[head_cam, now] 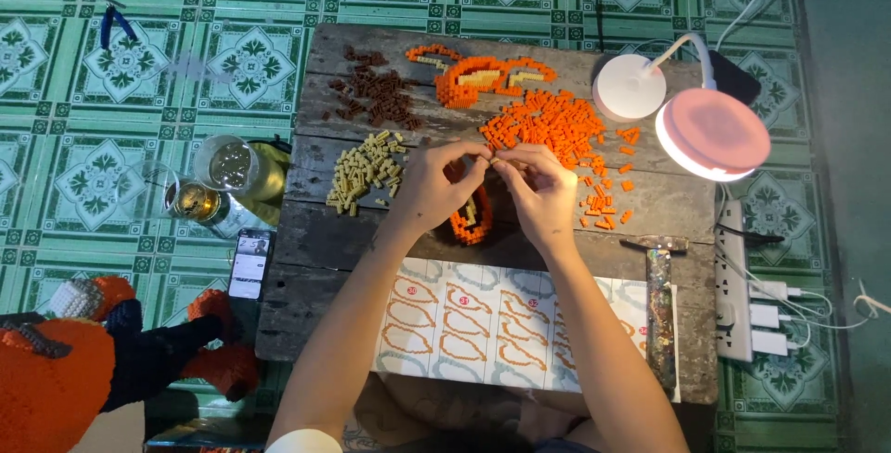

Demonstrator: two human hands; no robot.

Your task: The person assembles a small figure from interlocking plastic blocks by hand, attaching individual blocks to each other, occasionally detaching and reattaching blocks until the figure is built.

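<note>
My left hand [436, 184] and my right hand [541, 188] meet over the middle of a dark wooden board [316, 230], fingertips pinched together on a tiny brick that I can barely make out. Under the hands lies a curved orange brick assembly [471, 221], partly hidden by them. A loose pile of orange bricks [548, 123] lies just beyond my right hand. A beige brick pile [367, 170] sits left of my left hand, and a brown pile [376, 91] lies farther back. A built orange and beige piece [483, 74] rests at the board's far edge.
A printed instruction sheet [483, 323] covers the board's near edge, a hammer [659, 295] beside it. A lit pink desk lamp [710, 133] and a power strip [738, 286] stand right. Glasses [223, 174], a phone [251, 263] and a brick figure [56, 369] sit left on the tiled floor.
</note>
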